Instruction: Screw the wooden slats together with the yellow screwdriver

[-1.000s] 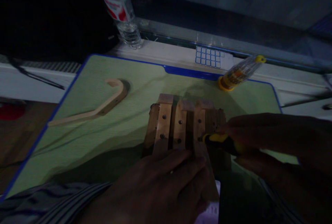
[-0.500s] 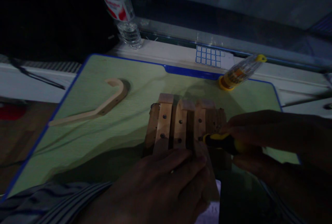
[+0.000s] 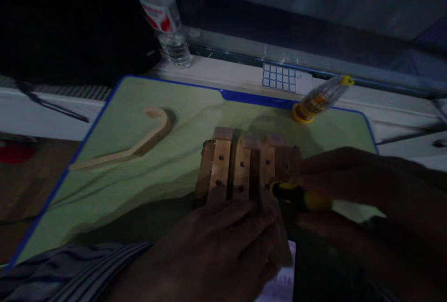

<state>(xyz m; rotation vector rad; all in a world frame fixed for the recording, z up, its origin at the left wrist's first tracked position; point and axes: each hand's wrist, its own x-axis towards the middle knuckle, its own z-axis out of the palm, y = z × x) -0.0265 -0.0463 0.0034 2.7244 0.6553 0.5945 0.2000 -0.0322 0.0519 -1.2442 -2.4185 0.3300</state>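
A short wooden board (image 3: 288, 160) lies on the table with three curved wooden hooks (image 3: 240, 176) fixed side by side across it, each with dark screws. My left hand (image 3: 213, 250) lies over the lower parts of the hooks, its fingers curled round the rightmost one. A stubby black-and-yellow screwdriver (image 3: 289, 192) is gripped by the handle in my right hand (image 3: 345, 190), partly blurred. Its front end meets the lower screw spot of the rightmost hook; the tip itself is hidden. A loose wooden hook (image 3: 139, 148) lies on the table to the left.
The green table (image 3: 115, 125) has a blue rim. A clear yellow-capped bottle (image 3: 317, 101) leans near its back right. On the sill behind stand a water bottle (image 3: 165, 27) and a blue-and-white grid sheet (image 3: 279, 78). Printed paper (image 3: 279, 285) lies below my left hand.
My right hand has shifted slightly and turned about the screwdriver handle, its fingers now more spread and blurred. My left hand stays on the hooks. The view has moved a little.
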